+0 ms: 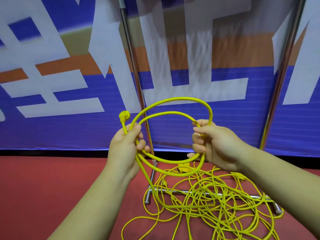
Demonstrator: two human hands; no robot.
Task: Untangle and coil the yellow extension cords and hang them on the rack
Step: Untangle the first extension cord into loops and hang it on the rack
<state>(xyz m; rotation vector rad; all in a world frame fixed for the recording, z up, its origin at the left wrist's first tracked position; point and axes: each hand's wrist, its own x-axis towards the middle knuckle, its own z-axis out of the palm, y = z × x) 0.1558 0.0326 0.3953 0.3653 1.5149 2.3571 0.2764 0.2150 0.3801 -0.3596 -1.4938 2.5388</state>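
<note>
I hold a yellow extension cord [173, 99] in two loops at chest height. My left hand [124, 144] grips the loops' left side, with the yellow plug [124, 115] sticking up just above its fingers. My right hand [214, 144] grips the loops' right side. From my left hand the cord runs down to a tangled heap of yellow cord [216, 201] on the red floor. Another yellow plug [183, 168] lies at the heap's far edge. The metal rack [133, 66] stands right behind, its two shiny uprights rising from a base bar [176, 191] under the tangle.
A blue, white and orange banner [52, 75] hangs close behind the rack. Red carpet [52, 179] covers the floor. The rack's right upright [284, 66] and a foot bar [277, 207] sit at the right, partly under cord.
</note>
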